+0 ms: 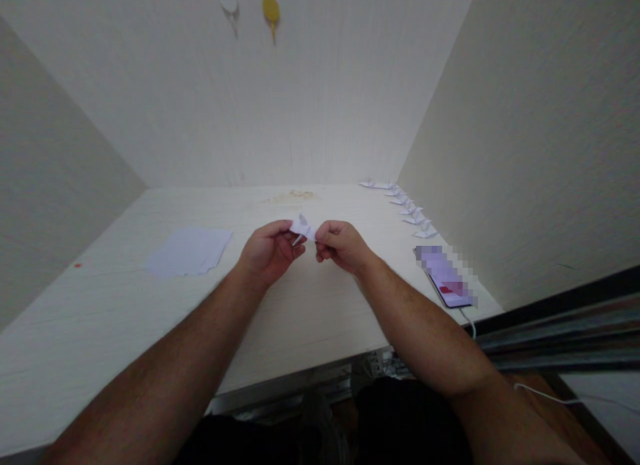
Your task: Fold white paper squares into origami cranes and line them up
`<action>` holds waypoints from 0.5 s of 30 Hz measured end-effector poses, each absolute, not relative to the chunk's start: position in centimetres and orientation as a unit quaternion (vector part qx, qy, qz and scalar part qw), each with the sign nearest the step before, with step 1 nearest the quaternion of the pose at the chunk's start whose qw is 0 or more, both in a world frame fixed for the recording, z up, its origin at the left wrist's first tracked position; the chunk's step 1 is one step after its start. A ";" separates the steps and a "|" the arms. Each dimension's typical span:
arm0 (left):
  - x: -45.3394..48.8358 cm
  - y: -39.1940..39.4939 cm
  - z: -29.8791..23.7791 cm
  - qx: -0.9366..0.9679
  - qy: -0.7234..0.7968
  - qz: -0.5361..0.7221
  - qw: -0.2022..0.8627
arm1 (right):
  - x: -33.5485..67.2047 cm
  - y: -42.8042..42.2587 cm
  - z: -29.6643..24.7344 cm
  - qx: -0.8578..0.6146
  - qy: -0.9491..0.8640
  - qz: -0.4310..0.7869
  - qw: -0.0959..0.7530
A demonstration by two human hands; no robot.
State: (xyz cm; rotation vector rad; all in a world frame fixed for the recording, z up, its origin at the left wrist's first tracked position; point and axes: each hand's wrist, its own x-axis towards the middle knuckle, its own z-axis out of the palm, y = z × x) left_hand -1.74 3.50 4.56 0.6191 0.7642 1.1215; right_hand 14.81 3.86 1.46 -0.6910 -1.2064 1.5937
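Both hands meet above the middle of the white table, pinching one small folded piece of white paper between them. My left hand grips its left end with thumb and curled fingers. My right hand is closed on its right end. The paper is held a little above the tabletop.
A stack of white paper sheets lies left of my hands. A row of several small folded paper figures runs along the right wall. A phone with a white cable lies near the right front edge. Two pegs hang on the back wall.
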 end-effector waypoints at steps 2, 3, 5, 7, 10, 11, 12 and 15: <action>-1.9 3.5 4.6 0.284 0.344 0.504 0.739 | 14.9 3.8 1.6 -0.261 -0.495 0.677 0.478; -1.9 3.5 4.5 0.285 0.344 0.506 0.738 | 14.9 3.7 1.6 -0.253 -0.493 0.683 0.476; -2.0 3.6 4.5 0.282 0.339 0.514 0.735 | 15.0 3.7 1.7 -0.248 -0.489 0.687 0.477; -2.1 3.7 4.5 0.279 0.327 0.523 0.736 | 15.0 3.8 1.6 -0.252 -0.488 0.684 0.480; -2.1 3.6 4.7 0.276 0.307 0.533 0.739 | 15.1 3.9 1.5 -0.266 -0.480 0.676 0.491; -2.0 3.6 4.8 0.273 0.305 0.535 0.739 | 15.1 3.9 1.4 -0.271 -0.476 0.674 0.496; -2.0 3.5 4.9 0.270 0.305 0.535 0.740 | 15.2 4.0 1.4 -0.273 -0.473 0.671 0.502; -2.0 3.4 5.1 0.269 0.310 0.526 0.745 | 15.3 4.0 1.5 -0.269 -0.471 0.672 0.504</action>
